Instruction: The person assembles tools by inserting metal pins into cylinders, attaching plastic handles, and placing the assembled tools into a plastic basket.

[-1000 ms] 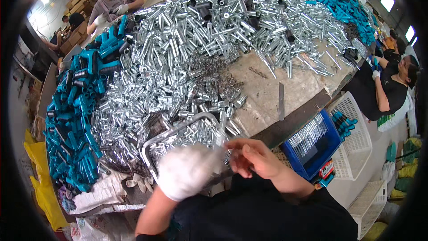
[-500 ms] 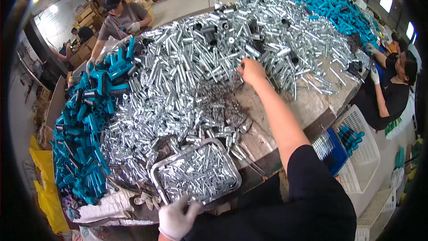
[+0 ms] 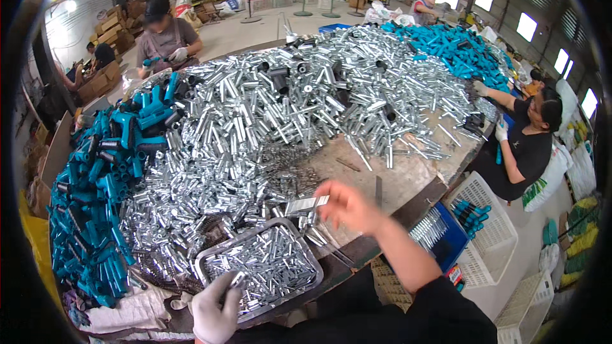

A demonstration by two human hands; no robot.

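My left hand (image 3: 215, 313), in a white glove, is closed at the near edge of a metal-rimmed tray (image 3: 313, 260). Between its thumb and fingers sticks out a small shiny metal piece (image 3: 238, 279). The tray is full of small silver pins and rods (image 3: 264, 267). Just beyond the tray, my right hand (image 3: 349, 207), ungloved and slightly blurred, pinches a silver metal sleeve (image 3: 307, 204) by one end. Past it lies a dark heap of thin springs (image 3: 287, 162), and a large pile of silver tubes (image 3: 255, 108) covers the table.
Teal tool housings (image 3: 95, 210) pile up on the left, with another teal heap (image 3: 452, 54) far right. A co-worker (image 3: 167, 41) stands across at the left, another (image 3: 523, 134) at the right. White crates (image 3: 488, 236) and a blue bin (image 3: 443, 232) stand at the right.
My right hand has come back from the tube pile toward the tray and now carries the metal sleeve. A small metal piece now shows in my left hand. The view has tilted up.
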